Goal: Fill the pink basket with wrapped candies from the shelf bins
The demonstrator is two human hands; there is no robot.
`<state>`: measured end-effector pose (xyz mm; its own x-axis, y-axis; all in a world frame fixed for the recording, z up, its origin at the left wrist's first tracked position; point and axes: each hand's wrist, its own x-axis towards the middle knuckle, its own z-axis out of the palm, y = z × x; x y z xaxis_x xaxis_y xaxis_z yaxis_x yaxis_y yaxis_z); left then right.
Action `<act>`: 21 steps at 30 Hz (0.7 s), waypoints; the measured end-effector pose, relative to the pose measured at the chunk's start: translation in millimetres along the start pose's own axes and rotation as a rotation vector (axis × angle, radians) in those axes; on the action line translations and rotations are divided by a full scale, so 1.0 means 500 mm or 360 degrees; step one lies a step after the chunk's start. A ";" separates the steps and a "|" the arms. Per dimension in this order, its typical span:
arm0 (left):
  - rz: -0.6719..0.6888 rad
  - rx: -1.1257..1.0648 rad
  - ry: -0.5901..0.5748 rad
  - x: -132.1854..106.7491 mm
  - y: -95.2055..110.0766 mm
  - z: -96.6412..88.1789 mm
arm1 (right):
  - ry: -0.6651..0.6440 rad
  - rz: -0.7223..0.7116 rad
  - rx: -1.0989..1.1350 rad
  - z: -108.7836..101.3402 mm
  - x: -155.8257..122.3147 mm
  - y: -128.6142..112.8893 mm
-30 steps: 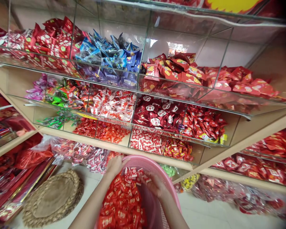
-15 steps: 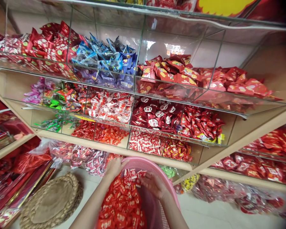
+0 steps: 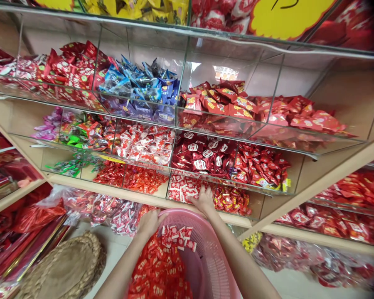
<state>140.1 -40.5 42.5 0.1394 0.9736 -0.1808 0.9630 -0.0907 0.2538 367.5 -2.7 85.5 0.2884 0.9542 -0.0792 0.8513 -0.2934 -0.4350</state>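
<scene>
My left hand (image 3: 148, 223) is closed on the far-left rim of a pink plastic basket (image 3: 216, 245). Red candy packets (image 3: 162, 265) with pale lettering fill the basket's left side, and small red-and-white wrapped candies (image 3: 177, 237) lie on top of them at the far end. Beyond the rim, my right hand (image 3: 204, 200) reaches over the front of the lowest shelf. Its fingers are spread and touch or hover just over the red-and-white candies (image 3: 183, 187) in that compartment. No candy shows in its fingers.
Clear dividers split the shelves (image 3: 149, 200) into compartments of wrapped sweets. Red-and-yellow candies (image 3: 232, 201) lie right of my right hand. A woven basket (image 3: 62, 265) stands on the floor at left. Bagged sweets (image 3: 121, 214) lie under the shelf, and more bags (image 3: 327, 257) at right.
My right hand has moved from inside the basket up and forward to the lowest shelf. Red-and-white candies now lie loose where it was. My left hand stays on the rim.
</scene>
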 end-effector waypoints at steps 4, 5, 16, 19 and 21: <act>-0.0001 -0.0042 0.0019 -0.001 -0.013 0.003 | -0.0313 0.0223 -0.0251 0.040 0.040 -0.024; -0.0008 -0.0049 0.0019 -0.001 -0.016 0.004 | -0.0316 0.0245 -0.0287 0.049 0.044 -0.027; -0.0005 0.0005 0.0025 0.000 -0.006 0.004 | -0.0200 0.0307 -0.0258 0.060 0.048 -0.028; -0.0002 0.0009 0.0008 -0.001 -0.003 0.002 | -0.0247 0.0330 -0.0248 0.059 0.050 -0.032; -0.0011 0.0005 0.0000 -0.001 -0.004 0.001 | -0.0210 0.0291 -0.0251 0.059 0.049 -0.026</act>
<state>138.0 -41.0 41.8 0.1327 0.9742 -0.1824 0.9647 -0.0847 0.2495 350.3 26.1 62.9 0.3929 0.8808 -0.2643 0.8509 -0.4572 -0.2587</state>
